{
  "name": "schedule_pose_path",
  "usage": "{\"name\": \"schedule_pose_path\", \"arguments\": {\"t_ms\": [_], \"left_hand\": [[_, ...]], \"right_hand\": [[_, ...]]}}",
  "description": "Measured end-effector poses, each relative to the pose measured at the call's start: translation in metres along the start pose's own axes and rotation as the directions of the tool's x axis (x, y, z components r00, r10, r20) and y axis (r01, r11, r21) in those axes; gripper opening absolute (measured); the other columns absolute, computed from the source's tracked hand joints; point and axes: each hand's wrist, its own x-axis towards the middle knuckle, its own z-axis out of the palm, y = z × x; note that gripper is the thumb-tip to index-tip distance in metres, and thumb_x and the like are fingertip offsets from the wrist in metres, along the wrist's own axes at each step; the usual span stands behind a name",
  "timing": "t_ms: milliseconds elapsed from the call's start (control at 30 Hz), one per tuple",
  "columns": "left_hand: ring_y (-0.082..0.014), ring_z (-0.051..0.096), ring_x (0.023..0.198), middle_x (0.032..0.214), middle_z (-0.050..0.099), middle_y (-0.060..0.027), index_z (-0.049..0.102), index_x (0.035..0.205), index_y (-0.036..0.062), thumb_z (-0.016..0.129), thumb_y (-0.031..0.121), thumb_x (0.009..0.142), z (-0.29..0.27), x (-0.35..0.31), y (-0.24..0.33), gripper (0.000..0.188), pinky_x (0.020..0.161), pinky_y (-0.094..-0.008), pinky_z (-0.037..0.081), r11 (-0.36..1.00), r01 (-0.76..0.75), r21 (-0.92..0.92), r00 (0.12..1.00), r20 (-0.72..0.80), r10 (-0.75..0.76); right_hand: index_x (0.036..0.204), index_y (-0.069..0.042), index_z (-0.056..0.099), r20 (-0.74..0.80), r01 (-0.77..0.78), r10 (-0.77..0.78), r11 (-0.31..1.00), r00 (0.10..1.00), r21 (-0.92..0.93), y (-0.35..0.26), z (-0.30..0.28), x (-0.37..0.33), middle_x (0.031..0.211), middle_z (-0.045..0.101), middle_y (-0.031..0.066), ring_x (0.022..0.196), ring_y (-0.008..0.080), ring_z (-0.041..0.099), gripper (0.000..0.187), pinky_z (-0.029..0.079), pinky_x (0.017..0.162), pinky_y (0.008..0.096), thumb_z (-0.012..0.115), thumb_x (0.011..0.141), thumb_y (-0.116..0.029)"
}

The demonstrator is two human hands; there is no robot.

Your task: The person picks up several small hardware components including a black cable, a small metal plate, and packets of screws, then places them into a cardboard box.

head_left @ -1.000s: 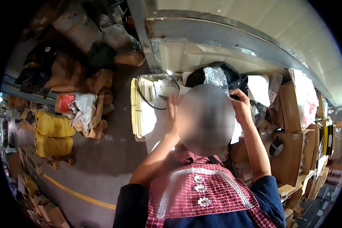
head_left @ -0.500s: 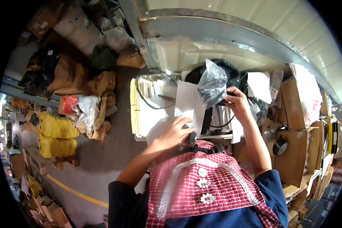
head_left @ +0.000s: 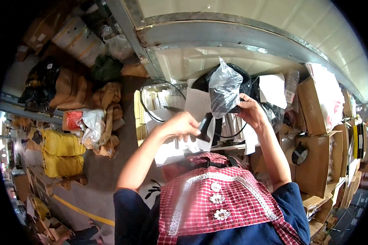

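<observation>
My right hand (head_left: 251, 111) pinches the lower right edge of a clear plastic bag (head_left: 225, 87), which has something dark at its bottom. In my left hand (head_left: 179, 125) is a dark, oblong object (head_left: 205, 125) with a shiny edge; its kind cannot be made out. It stands just below the bag, apart from it, in front of a printed white paper sheet (head_left: 197, 102). Below my left hand lie more white papers (head_left: 169, 154). A black cable (head_left: 146, 109) loops around both hands' work area, over a light bin (head_left: 138, 122) of upright papers.
Black bags (head_left: 243, 75) sit behind the plastic bag, against a metal-framed wall (head_left: 216, 34). Open cardboard boxes (head_left: 310, 163) stack up at the right. At the left are yellow sacks (head_left: 63, 147) on a pallet and brown paper bundles (head_left: 71, 87). A yellow line (head_left: 86, 212) crosses the floor.
My left hand has risen with the dark object, from near the apron's top to just under the plastic bag. My right hand still holds the bag. The view has shifted slightly.
</observation>
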Motion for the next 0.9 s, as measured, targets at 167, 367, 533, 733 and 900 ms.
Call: {"name": "schedule_pose_path", "arguments": {"t_ms": [167, 367, 533, 733, 900], "left_hand": [[-0.0083, 0.062, 0.050, 0.072, 0.071, -0.0094, 0.071, 0.103, -0.0074, 0.071, 0.007, 0.088, -0.013, -0.005, 0.014, 0.021, 0.039, -0.0196, 0.042, 0.997, 0.024, -0.068, 0.963, 0.268, -0.005], [-0.0187, 0.069, 0.061, 0.084, 0.071, -0.0168, 0.062, 0.113, -0.0099, 0.073, 0.008, 0.088, -0.015, -0.012, 0.024, 0.033, 0.047, -0.0275, 0.053, 0.956, 0.046, -0.289, 0.924, 0.376, 0.069], [-0.0322, 0.074, 0.081, 0.094, 0.070, -0.0230, 0.055, 0.123, -0.0107, 0.068, 0.001, 0.089, -0.010, -0.011, -0.003, 0.038, 0.071, -0.0442, 0.065, 0.679, 0.085, -0.729, 0.912, 0.331, 0.241], [-0.0325, 0.071, 0.101, 0.113, 0.069, -0.0228, 0.059, 0.121, -0.0091, 0.064, 0.009, 0.094, 0.031, -0.009, -0.022, 0.033, 0.091, -0.0510, 0.060, 0.382, 0.023, -0.924, 0.954, 0.134, 0.268], [-0.0267, 0.066, 0.104, 0.117, 0.064, -0.0196, 0.058, 0.123, -0.0031, 0.047, 0.023, 0.105, 0.070, -0.010, -0.025, 0.033, 0.090, -0.0399, 0.059, 0.245, -0.162, -0.956, 0.985, -0.143, 0.095]], "right_hand": [[0.104, -0.005, 0.064, 0.054, -0.008, 0.008, 1.000, 0.999, -0.003, 0.001, -0.001, -0.002, 0.101, 0.070, 0.0041, 0.086, 0.0150, 0.070, 0.017, 0.060, 0.074, 0.0274, 0.067, 0.088, 0.000], [0.102, -0.003, 0.067, 0.262, -0.096, 0.135, 0.983, 0.956, -0.154, 0.002, 0.025, -0.020, 0.099, 0.070, 0.0045, 0.091, 0.0161, 0.068, 0.018, 0.059, 0.082, 0.0325, 0.067, 0.086, 0.005], [0.104, -0.002, 0.068, 0.297, -0.137, 0.162, 0.985, 0.941, -0.104, 0.014, 0.024, -0.033, 0.101, 0.071, 0.0057, 0.093, 0.0167, 0.068, 0.018, 0.054, 0.091, 0.0324, 0.069, 0.086, 0.002], [0.111, -0.002, 0.066, 0.116, -0.180, 0.175, 0.983, 0.978, 0.028, 0.027, 0.038, -0.057, 0.106, 0.071, 0.0060, 0.097, 0.0174, 0.068, 0.021, 0.054, 0.087, 0.0318, 0.065, 0.090, -0.005], [0.108, -0.004, 0.065, 0.036, -0.084, 0.084, 0.996, 0.996, -0.005, 0.032, 0.044, -0.062, 0.102, 0.071, 0.0028, 0.098, 0.0136, 0.067, 0.018, 0.054, 0.086, 0.0310, 0.065, 0.090, -0.005]]}}
